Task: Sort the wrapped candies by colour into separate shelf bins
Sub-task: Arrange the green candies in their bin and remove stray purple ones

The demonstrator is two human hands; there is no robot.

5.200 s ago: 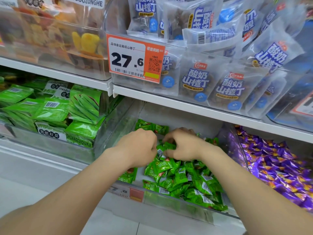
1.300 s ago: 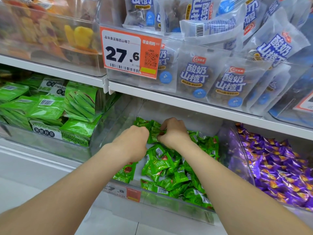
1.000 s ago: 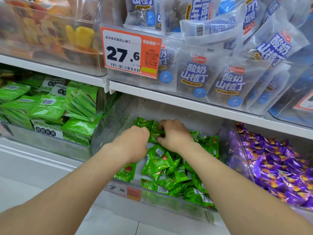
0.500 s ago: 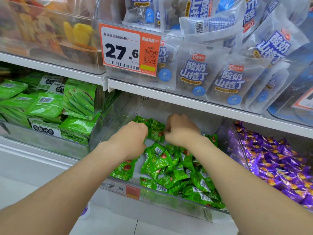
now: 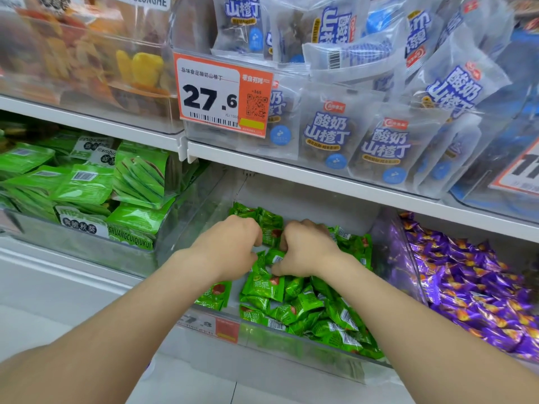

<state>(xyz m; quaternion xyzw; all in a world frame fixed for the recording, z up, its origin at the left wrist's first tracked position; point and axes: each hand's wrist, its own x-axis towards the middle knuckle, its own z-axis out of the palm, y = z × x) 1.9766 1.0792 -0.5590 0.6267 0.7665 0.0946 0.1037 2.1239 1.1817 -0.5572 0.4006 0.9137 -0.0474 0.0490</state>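
Note:
A heap of green wrapped candies (image 5: 309,310) lies in a clear plastic shelf bin (image 5: 271,342) on the lower shelf. Both hands reach into it, close together near the back. My left hand (image 5: 230,246) has its fingers curled down onto the candies at the rear of the heap; what its fingertips hold is hidden. My right hand (image 5: 306,249) is curled too, its thumb and fingers pinching green candies below it. To the right, a neighbouring bin holds purple wrapped candies (image 5: 472,290).
A bin of green snack packets (image 5: 87,193) stands at the left. The white shelf edge (image 5: 320,176) above carries pale blue-lettered bags (image 5: 385,147) and an orange price tag (image 5: 221,94). A small price label (image 5: 213,325) sits on the green bin's front.
Both hands have stayed at the back of the green heap, working the candies. The right hand has shifted slightly toward me and its thumb now presses into the heap.

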